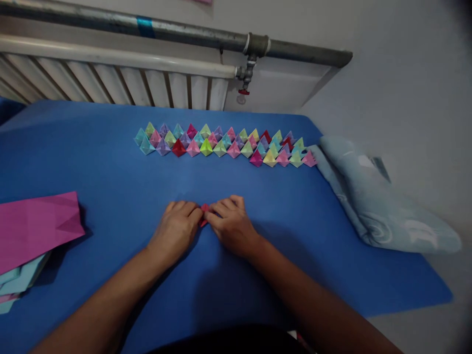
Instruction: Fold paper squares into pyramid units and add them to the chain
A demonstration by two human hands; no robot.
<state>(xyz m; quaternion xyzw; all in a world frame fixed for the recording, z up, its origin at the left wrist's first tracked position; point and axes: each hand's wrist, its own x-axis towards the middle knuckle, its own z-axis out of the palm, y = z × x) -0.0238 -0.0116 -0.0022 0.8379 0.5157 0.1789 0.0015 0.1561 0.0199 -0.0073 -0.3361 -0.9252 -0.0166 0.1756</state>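
Between my two hands is a small piece of folded red paper (204, 215), resting at the surface of the blue table (147, 305). My left hand (179, 225) grips its left side, fingers curled and pressed together. From the right, the thumb and fingers of my right hand (232, 223) pinch the same paper. Most of the paper is covered by the fingertips, so its exact shape is hard to make out. Beyond the hands, several folded paper pieces (206, 147) in pink, red, green, yellow, purple and blue stand in close rows.
A stack of coloured paper lies at the left, with a magenta sheet (40, 226) on top. A folded light-blue blanket (383, 201) sits along the right edge. Behind the table are a white radiator (136, 83), a metal pipe (191, 34) and a red-handled valve (244, 92).
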